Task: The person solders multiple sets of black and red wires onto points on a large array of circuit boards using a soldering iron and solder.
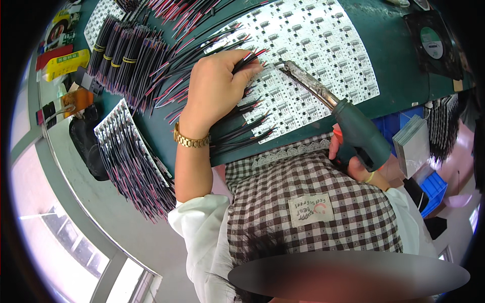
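My left hand point(216, 83) is closed, pinching the stripped ends of a few black-and-red wires point(247, 59) over a white circuit board panel point(323, 65). In my right hand point(359, 170) is a dark green soldering gun point(362, 134), held by its grip. Its worn metal barrel slants up and left, and the tip stops just right of the pinched wires. Whether tip and wires touch, I cannot tell. More wires fan out beneath my left wrist, their ends lying along the panel's left side. Part of my right hand is hidden behind the tool.
Banded bundles of black wires point(121, 58) lie left on the green table point(394, 65). A panel with wires attached point(134, 156) hangs over the left edge, near a black pouch point(90, 144). A black fan point(434, 45) stands far right; a blue bin point(433, 189) sits below.
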### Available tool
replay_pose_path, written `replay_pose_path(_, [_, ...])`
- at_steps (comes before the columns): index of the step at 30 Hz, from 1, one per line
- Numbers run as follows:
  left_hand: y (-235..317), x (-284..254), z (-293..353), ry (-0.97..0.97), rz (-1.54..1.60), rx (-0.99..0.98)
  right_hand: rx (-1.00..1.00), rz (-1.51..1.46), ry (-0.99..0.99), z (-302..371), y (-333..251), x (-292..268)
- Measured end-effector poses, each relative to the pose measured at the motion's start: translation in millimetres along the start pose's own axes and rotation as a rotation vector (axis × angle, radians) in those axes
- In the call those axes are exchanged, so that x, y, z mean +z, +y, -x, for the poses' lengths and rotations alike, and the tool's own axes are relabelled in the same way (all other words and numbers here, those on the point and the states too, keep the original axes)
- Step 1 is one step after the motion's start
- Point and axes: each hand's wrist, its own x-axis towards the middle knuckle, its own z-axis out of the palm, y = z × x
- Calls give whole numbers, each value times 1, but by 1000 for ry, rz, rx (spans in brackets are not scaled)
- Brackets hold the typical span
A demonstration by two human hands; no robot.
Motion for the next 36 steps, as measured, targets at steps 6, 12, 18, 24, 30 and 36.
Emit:
replay_pose_path(6, [-2,1,3,33,-46,48,37,-30,-13,1,1,1])
replay_pose_path(12, [-2,3,2,91,-76,160,111,170,-107,1,-10,-5])
replay_pose_path(18, [-5,5,3,119,-78,171,86,188,-160,0,-4,-10])
replay_pose_path(24, [-6,4,3,98,-50,183,-121,-24,-1,-6,-17,-2])
replay_pose_path(30, [1,1,9,79,-118,159,-261,6,61,-7,-21,-5])
replay_pose_path(36, [14,-15,31,509,268,11,-259,-77,44,6,6,-8])
